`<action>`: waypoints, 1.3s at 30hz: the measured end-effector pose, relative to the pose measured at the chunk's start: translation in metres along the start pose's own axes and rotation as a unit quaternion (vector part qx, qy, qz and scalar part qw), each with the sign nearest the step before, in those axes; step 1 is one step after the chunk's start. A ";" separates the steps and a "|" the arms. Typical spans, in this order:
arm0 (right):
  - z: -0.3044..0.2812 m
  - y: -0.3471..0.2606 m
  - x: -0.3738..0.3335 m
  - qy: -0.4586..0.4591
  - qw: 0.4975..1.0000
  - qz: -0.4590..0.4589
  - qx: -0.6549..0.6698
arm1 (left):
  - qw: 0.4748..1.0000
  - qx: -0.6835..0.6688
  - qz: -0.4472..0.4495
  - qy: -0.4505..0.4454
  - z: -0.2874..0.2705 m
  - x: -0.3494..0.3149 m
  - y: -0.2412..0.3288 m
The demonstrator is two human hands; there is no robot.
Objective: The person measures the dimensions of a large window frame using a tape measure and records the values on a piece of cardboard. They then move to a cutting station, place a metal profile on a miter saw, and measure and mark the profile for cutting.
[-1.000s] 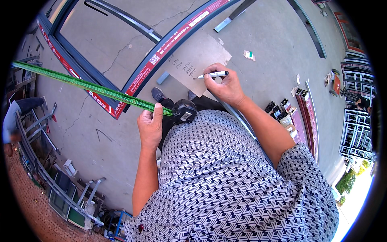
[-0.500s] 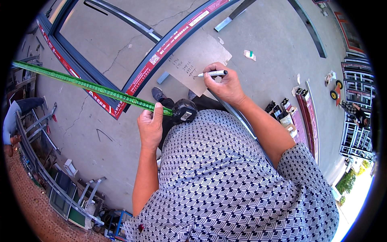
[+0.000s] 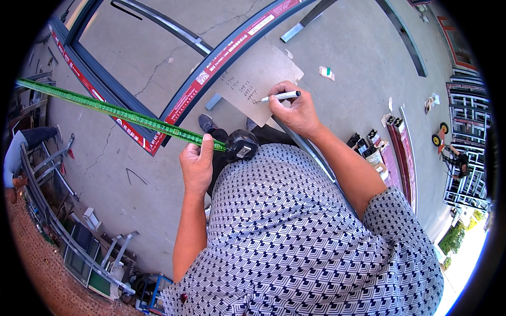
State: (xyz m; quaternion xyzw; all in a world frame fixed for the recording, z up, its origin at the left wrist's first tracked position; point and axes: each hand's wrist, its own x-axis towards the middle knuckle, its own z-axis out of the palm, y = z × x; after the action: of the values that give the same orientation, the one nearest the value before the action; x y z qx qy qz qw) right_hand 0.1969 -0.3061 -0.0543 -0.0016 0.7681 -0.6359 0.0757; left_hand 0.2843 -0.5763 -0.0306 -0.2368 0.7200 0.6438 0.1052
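My left hand [image 3: 196, 167] pinches the green blade of a tape measure [image 3: 241, 146] between thumb and fingers, close to its black case, which rests against my belly. The pulled-out blade [image 3: 110, 110] runs to the far left across the corner of a dark metal frame [image 3: 182, 108] with red printed film. In my right hand [image 3: 297, 115] is a white marker pen [image 3: 283, 96], gripped for writing. Its tip touches or nearly touches a pale board [image 3: 271, 66] bearing several rows of handwritten marks. Part of the board lies behind the frame's edge.
Metal bars [image 3: 403, 39] lie on the concrete floor at the back. Red-wrapped profiles [image 3: 403, 152] lie to the right, near a small wheeled cart [image 3: 440, 135] and a person [image 3: 461, 164]. Metal racks [image 3: 63, 231] and another person [image 3: 17, 152] are at the left.
My right hand and the marker have shifted slightly right and down over the board. The left hand and tape measure stay put. At far right, the cart and the person have moved.
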 end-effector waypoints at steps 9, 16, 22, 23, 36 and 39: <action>-0.003 -0.006 0.001 -0.007 1.000 0.017 -0.024 | 1.000 0.013 -0.003 0.001 0.000 0.000 0.002; -0.003 -0.006 0.001 0.002 0.999 0.003 -0.034 | 1.000 -0.001 0.000 -0.002 0.001 0.000 0.005; -0.003 -0.006 0.000 -0.006 0.999 0.026 -0.021 | 1.000 -0.002 -0.002 -0.002 0.001 0.000 0.004; -0.003 -0.005 0.000 0.000 1.000 0.022 -0.018 | 1.000 -0.001 -0.002 -0.003 0.001 0.001 0.004; -0.002 0.002 0.000 0.027 0.999 -0.011 -0.021 | 1.000 0.005 0.000 -0.001 0.003 0.001 0.004; -0.004 -0.001 -0.001 0.015 0.999 0.039 -0.020 | 1.000 0.000 0.002 -0.001 0.003 0.001 0.004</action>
State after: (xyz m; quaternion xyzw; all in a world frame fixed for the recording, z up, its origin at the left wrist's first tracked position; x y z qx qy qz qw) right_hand 0.1970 -0.3022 -0.0526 0.0364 0.7811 -0.6170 0.0884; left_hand 0.2814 -0.5730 -0.0279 -0.2348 0.7199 0.6446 0.1050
